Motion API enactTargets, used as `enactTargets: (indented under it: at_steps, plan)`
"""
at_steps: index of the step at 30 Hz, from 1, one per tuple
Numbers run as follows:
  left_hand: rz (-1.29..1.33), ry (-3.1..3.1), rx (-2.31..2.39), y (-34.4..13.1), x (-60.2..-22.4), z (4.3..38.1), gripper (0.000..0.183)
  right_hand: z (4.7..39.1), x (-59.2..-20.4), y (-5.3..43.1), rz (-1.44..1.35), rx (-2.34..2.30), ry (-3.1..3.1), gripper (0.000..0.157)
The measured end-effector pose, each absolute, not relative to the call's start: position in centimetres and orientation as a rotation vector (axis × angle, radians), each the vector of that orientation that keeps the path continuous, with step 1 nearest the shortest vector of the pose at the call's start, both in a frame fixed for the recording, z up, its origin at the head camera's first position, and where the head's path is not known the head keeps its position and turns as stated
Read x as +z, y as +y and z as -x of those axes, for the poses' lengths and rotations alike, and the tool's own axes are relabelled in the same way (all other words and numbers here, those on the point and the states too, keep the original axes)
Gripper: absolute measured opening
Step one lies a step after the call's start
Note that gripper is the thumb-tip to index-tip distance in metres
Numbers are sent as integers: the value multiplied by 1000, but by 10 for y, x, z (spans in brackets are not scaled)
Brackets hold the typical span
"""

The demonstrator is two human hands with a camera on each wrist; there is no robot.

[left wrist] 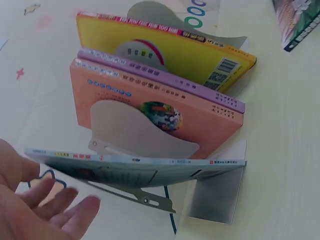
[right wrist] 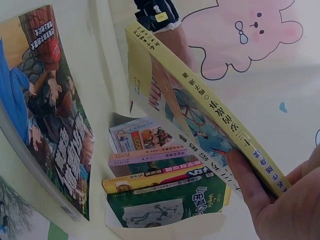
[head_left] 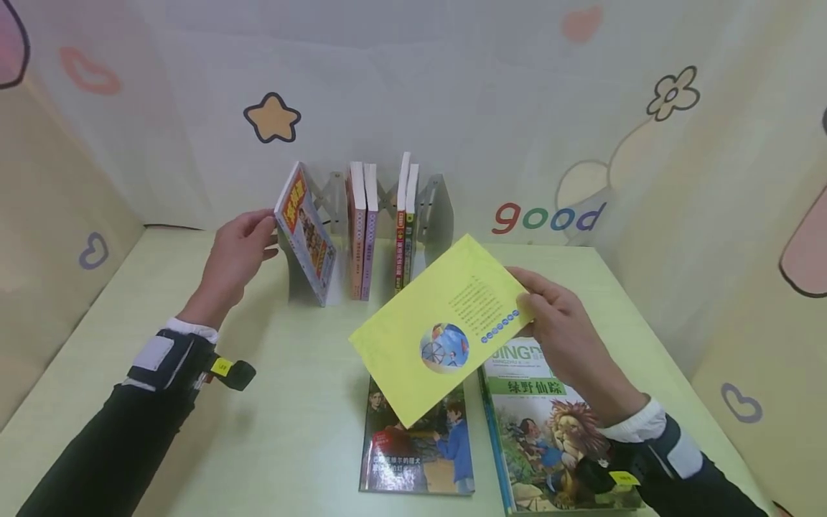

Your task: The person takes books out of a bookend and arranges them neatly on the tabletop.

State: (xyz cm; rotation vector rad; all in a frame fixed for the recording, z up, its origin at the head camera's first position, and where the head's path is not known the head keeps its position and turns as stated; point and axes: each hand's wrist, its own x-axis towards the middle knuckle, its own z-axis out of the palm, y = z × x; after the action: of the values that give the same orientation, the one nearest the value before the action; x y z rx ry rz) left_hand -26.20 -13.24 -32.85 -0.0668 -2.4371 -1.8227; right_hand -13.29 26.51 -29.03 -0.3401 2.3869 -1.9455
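Observation:
My left hand (head_left: 235,251) pinches the outer edge of a thin book (head_left: 306,233) with a blue and red cover. This book tilts to the left in the end section of a grey metal book rack (head_left: 438,215). In the left wrist view, the thumb and fingers lie on either side of the book's end (left wrist: 135,172). My right hand (head_left: 568,334) grips a yellow book (head_left: 413,359) by one corner, raised above the table. Its back cover faces up in the head view; the yellow spine (right wrist: 200,95) shows in the right wrist view.
An orange book (left wrist: 150,95) and a purple book (left wrist: 165,80) stand in the rack's middle section. A yellow-backed book (left wrist: 195,55) and a green book (right wrist: 165,205) stand beyond. Below my right hand lie a dark paperback (head_left: 413,467) and a lion-cover book (head_left: 536,445).

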Motion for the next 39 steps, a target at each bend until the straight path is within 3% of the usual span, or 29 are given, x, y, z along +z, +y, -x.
enactTargets:
  at_steps: [8,14,28,39]
  plan:
    - [-33,-2303,-1582,-115,-326,234,48,137,-296,256,364,-1974,2306,44]
    - [167,-2248,-1502,-95,-325,206,40,137,-298,249,345,-1989,2253,44]
    - [590,-2732,-1382,-49,-319,144,51,138,-307,228,302,-2016,2145,42]
    - [684,-2828,-1294,-27,-322,116,54,137,-310,208,265,-2081,2049,42]
